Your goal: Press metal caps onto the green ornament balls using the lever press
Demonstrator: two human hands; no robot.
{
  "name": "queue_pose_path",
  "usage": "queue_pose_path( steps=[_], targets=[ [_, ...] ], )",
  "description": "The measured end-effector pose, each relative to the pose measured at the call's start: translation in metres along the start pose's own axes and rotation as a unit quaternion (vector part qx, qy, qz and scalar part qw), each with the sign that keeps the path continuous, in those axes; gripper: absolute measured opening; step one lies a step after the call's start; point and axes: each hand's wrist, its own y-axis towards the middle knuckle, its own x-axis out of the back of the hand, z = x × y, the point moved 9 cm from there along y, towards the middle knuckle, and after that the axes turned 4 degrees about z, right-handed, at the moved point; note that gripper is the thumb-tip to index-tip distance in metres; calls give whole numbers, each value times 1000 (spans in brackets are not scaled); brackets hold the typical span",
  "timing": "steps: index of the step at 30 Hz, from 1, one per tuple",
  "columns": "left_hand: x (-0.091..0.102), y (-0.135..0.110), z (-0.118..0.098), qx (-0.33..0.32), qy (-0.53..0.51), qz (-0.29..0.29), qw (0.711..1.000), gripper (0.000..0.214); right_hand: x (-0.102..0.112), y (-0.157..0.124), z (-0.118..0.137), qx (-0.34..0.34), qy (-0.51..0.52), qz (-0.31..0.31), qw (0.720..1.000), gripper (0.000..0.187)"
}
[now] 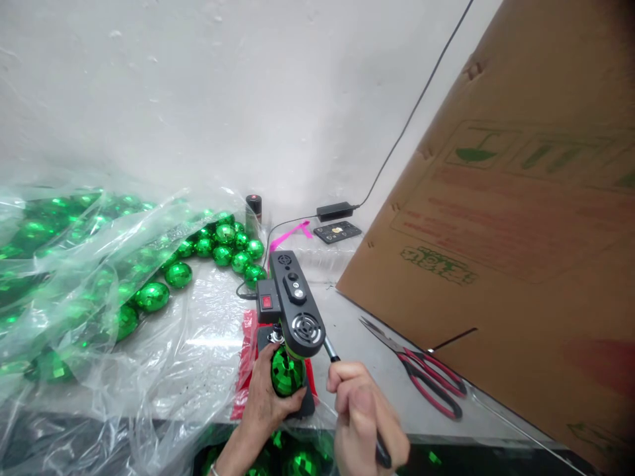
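- At the lower centre of the frame I see the person's left hand (265,390) wrapped round a shiny green ball (288,373), fingers on its left side and thumb on its right.
- That ball sits right under the rounded front end of a black machine (300,294), over a dark base; I can't tell from here whether machine and ball touch.
- Just right of it, the right hand (362,413) has its fingers curled tightly around the black grip of a lever (330,348), whose metal shaft runs up beside the machine.
- A red switch (266,301) shows on the small box at the machine's left side, and red tape (245,360) lies under the base.
- Over at the left, many more green balls (153,297) are heaped on the table (344,344), partly under a clear plastic sheet (124,390); others show below the table edge at the bottom centre.
- Near the centre, behind the machine, are a pink ribbon (290,235), a dark can (253,206), a flat black plate (337,232) and a power brick (335,211) with its cord rising to the upper right.
- Right of the right hand lie red-and-black scissors (403,352), blades pointing up and left, beside a large cardboard box (496,198) that fills the right of the frame.
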Motion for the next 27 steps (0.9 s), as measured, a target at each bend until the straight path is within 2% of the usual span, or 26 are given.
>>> queue_pose_path(
  steps=[10,27],
  targets=[
    [-1,-1,0,-6,24,-1,1000,80,-2,-9,-5,6,-37,-12,999,42],
    [-5,-1,-3,-41,23,-3,999,79,3,-21,-18,-10,0,-28,1000,42]
  ],
)
